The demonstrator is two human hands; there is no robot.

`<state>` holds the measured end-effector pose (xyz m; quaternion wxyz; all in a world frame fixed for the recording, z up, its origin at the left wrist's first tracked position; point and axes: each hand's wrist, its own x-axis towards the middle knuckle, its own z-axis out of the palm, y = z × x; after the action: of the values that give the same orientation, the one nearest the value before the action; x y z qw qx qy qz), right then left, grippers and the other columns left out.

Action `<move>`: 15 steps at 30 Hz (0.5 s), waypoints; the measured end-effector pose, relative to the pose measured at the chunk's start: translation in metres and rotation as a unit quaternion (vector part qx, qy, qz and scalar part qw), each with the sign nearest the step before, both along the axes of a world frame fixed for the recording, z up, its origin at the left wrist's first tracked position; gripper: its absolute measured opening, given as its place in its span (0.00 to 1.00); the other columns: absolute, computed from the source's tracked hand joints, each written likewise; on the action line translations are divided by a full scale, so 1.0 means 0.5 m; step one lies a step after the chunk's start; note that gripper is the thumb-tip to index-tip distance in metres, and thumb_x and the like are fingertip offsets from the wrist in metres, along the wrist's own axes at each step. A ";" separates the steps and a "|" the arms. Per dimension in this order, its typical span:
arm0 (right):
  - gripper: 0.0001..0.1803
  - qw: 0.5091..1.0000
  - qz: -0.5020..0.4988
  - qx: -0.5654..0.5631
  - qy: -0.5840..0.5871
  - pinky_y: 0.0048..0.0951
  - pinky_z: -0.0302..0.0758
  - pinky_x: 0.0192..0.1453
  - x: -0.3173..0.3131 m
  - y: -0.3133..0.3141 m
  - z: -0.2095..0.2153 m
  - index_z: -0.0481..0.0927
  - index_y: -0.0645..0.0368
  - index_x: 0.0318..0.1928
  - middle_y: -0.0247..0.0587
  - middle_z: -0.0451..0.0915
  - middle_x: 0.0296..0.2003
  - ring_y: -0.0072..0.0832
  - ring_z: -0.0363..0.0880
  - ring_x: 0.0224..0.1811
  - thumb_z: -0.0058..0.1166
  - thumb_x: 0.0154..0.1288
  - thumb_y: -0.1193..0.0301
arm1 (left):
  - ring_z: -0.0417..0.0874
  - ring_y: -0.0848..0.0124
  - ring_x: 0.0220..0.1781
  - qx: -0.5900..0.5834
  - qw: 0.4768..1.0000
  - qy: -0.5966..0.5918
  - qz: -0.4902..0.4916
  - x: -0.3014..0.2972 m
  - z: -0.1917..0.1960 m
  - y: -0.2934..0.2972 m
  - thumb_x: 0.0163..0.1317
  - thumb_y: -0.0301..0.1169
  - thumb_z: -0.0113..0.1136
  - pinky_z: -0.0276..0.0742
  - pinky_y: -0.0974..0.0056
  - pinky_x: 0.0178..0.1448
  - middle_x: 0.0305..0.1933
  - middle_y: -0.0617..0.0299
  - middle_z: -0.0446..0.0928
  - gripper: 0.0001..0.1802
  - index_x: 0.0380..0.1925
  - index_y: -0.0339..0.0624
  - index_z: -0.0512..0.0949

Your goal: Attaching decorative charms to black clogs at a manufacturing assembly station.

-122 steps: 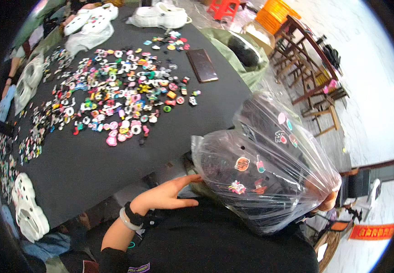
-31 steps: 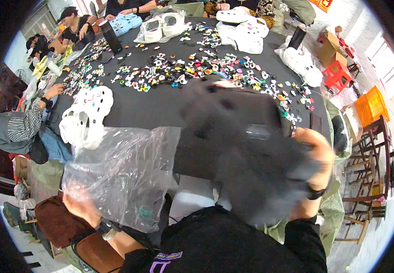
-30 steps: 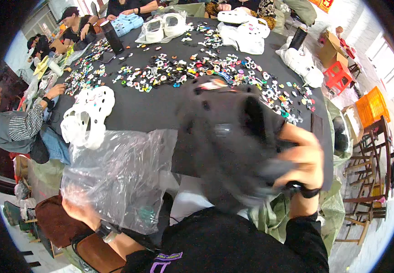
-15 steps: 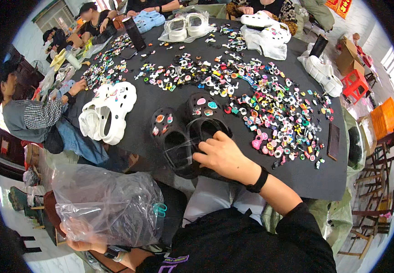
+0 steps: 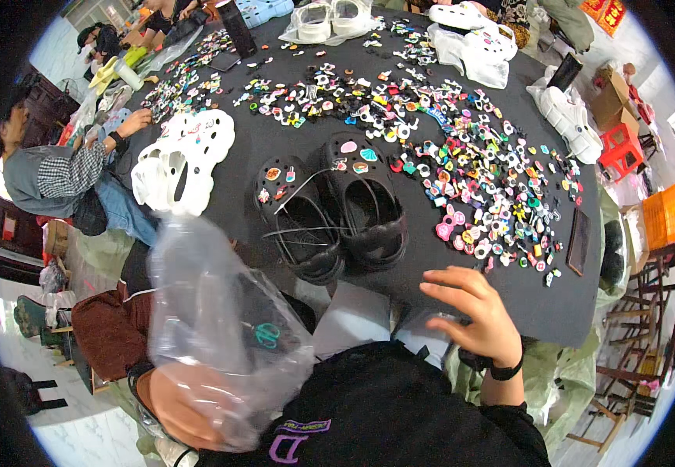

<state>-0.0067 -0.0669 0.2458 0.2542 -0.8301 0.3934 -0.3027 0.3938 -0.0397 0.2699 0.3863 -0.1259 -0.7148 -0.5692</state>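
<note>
A pair of black clogs (image 5: pixel 372 206) with colourful charms on the toes stands at the table's near edge. Thin clear strands lie across their openings. To the right of them my right hand (image 5: pixel 474 311) is open and empty, fingers stretched toward the clogs but apart from them. My left hand (image 5: pixel 197 401), blurred, is at the lower left, seen through a large clear plastic bag (image 5: pixel 213 288). It grips the bag, though its fingers are not distinct. The bag's upper end rises to the white clogs (image 5: pixel 182 167). Teal-handled scissors (image 5: pixel 266 335) show through the plastic.
Loose charms (image 5: pixel 478 171) spread over the dark table (image 5: pixel 524 311). A phone (image 5: pixel 577 241) lies near the right edge. More white clogs (image 5: pixel 567 124) stand at the back and right. A co-worker's hand (image 5: pixel 135 121) reaches in at left. A black bottle (image 5: pixel 235 31) stands far left.
My right hand has let go of the black clogs and drawn back to the right, opening. My left hand has moved right, and the bag has swung up and right. The view has shifted slightly.
</note>
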 end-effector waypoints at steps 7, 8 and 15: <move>0.69 0.948 0.241 0.110 -0.176 0.44 0.50 0.74 0.144 0.021 -0.110 0.46 0.64 0.73 0.60 0.45 0.72 0.51 0.46 0.74 0.76 0.37 0.47 | 0.79 0.58 0.38 -0.039 0.952 -0.010 -0.304 -0.225 0.051 -0.072 0.63 0.30 0.55 0.75 0.54 0.42 0.38 0.52 0.77 0.07 0.35 0.38 0.75; 0.62 0.909 0.266 0.146 -0.285 0.42 0.54 0.73 0.179 0.040 -0.112 0.55 0.62 0.71 0.58 0.54 0.70 0.49 0.53 0.72 0.75 0.40 0.48 | 0.80 0.59 0.42 -0.092 0.940 -0.017 -0.329 -0.232 0.047 -0.069 0.61 0.33 0.55 0.77 0.49 0.49 0.45 0.47 0.77 0.13 0.41 0.35 0.76; 0.26 0.840 0.294 0.327 -0.318 0.38 0.67 0.65 0.157 0.045 -0.176 0.73 0.60 0.57 0.44 0.75 0.54 0.38 0.71 0.60 0.63 0.60 0.65 | 0.77 0.58 0.39 -0.101 0.990 -0.090 0.029 -0.217 0.104 -0.077 0.54 0.27 0.66 0.76 0.50 0.50 0.35 0.58 0.73 0.06 0.29 0.43 0.77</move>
<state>0.0718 -0.0442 0.1576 0.6989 -0.6336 0.1045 -0.3151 0.2851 -0.0782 0.3218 0.3224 -0.0917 -0.8037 -0.4917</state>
